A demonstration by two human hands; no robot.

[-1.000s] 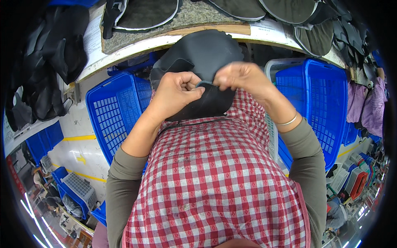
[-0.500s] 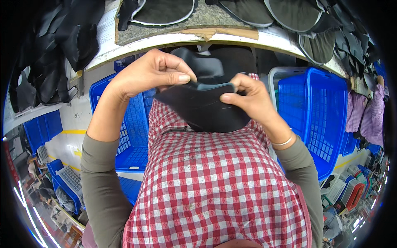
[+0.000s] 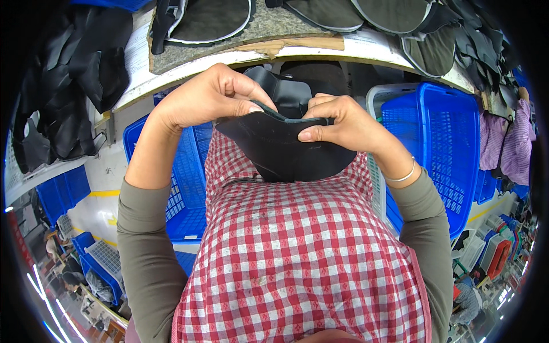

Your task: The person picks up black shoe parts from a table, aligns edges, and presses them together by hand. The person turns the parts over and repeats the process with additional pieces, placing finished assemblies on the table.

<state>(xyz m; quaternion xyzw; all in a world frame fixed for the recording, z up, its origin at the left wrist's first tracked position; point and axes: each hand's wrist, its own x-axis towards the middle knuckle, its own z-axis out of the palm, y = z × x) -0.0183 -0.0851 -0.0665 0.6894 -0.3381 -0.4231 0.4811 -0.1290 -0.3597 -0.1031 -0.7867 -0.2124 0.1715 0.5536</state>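
Observation:
A black, smooth, leather-like shoe upper [image 3: 286, 151] hangs in front of my apron, held by its top edge. My left hand [image 3: 220, 97] pinches that edge at the left between thumb and fingers. Farther right along the same edge, my right hand [image 3: 340, 123] grips it, thumb on the near face and fingers behind. Between the two hands the edge shows a thin dark green-grey layer. A shiny black flap [image 3: 286, 91] rises behind the edge. The lower rim of the upper lies against the red-and-white checked apron [image 3: 297, 246].
Beyond my hands runs a worktable edge [image 3: 320, 51] bearing black pieces with pale-edged grey linings [image 3: 211, 20]. Black pieces [image 3: 91, 63] are heaped at left. Blue crates stand left [image 3: 186, 188] and right [image 3: 452, 148] of me. A person's purple checked sleeve [image 3: 517, 140] shows far right.
My right hand has shifted slightly left along the edge, its fingers curling farther over it. The edge between my hands is now pulled straighter. The view has shifted slightly.

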